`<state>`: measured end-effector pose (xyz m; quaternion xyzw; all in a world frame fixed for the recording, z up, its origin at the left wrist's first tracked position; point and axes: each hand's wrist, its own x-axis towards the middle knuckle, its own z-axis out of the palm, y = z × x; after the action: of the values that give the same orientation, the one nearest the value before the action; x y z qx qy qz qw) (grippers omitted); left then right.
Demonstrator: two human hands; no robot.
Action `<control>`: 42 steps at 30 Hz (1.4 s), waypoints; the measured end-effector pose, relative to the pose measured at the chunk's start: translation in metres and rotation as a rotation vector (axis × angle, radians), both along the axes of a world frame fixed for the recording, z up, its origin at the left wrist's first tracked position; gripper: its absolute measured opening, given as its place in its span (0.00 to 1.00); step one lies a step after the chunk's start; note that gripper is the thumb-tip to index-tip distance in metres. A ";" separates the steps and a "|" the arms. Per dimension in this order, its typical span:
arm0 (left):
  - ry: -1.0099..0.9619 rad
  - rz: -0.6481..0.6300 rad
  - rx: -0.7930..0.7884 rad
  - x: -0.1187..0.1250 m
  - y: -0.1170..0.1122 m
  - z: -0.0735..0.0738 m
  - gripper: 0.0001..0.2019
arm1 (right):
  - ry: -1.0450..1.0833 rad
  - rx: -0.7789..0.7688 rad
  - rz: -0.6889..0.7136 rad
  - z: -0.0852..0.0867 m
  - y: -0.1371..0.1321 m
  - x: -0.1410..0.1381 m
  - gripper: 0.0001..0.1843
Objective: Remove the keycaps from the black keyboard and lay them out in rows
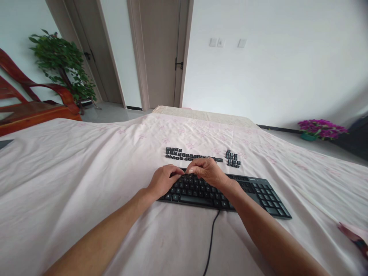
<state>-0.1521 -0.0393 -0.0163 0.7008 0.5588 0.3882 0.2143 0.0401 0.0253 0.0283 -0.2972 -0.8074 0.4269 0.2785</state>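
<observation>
A black keyboard lies on a bed covered with a pale pink sheet. Its cable runs toward me. My left hand rests on the keyboard's left end with fingers curled. My right hand is over the upper middle rows, fingers bent and pinched together at the top row; what they grip is hidden. Beyond the keyboard lie rows of loose black keycaps and a smaller cluster of keycaps.
A wooden chair and a green potted plant stand at the left. Two doors are at the back. Purple flowers sit on the floor at the right. A pink object lies at the right edge.
</observation>
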 end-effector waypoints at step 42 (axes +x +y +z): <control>0.375 -0.070 -0.027 0.003 0.004 0.005 0.06 | -0.060 0.220 0.092 -0.015 -0.005 -0.018 0.24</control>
<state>-0.1487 -0.0350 -0.0113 0.7770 0.5692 0.2356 0.1293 0.0226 0.0204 0.0138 -0.2402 -0.8702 0.3387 0.2653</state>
